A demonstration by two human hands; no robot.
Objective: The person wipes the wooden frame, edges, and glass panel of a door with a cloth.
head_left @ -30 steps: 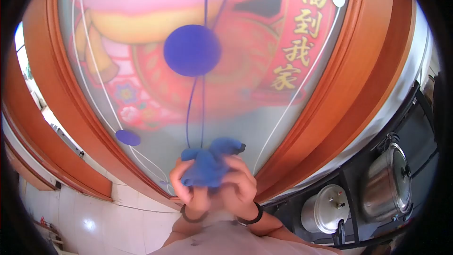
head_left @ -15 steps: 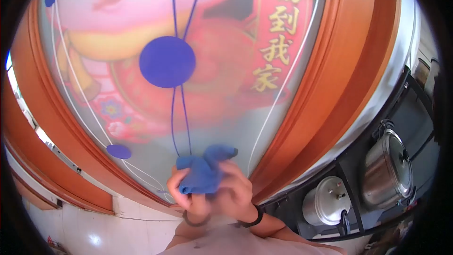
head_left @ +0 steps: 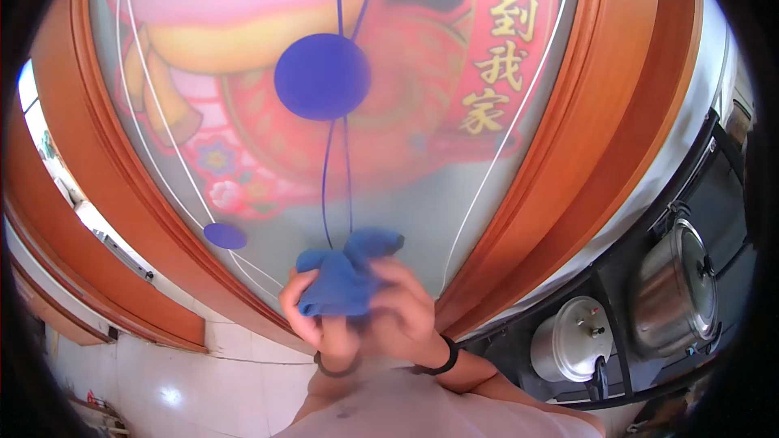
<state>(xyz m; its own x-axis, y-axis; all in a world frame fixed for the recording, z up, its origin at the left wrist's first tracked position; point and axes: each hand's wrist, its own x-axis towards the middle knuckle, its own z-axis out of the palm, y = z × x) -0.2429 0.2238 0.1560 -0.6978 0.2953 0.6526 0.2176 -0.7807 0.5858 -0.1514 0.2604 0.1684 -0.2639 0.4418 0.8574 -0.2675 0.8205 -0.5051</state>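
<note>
Both hands hold a crumpled blue cloth [head_left: 337, 280] in front of my body, at the lower middle of the head view. My left hand [head_left: 302, 316] is closed around its left side, the thumb along the edge. My right hand [head_left: 403, 300] grips the right side with bent fingers, partly blurred. A twisted end of the cloth with a darker tip sticks up to the right. Dark bands circle both wrists. Just beyond the cloth, thin blue cords run down from a round blue disc [head_left: 322, 77].
A frosted panel [head_left: 389, 211] with a colourful picture and gold characters stands before me in a wooden frame [head_left: 560, 154]. White cords with small discs hang along it. On the right, a pressure cooker [head_left: 568, 341] and a steel pot [head_left: 673, 292] sit on a dark rack. Pale floor tiles lie lower left.
The view has shifted, so the panel and its disc now sit further right and higher. Both hands keep their hold on the cloth, which appears slightly higher in view.
</note>
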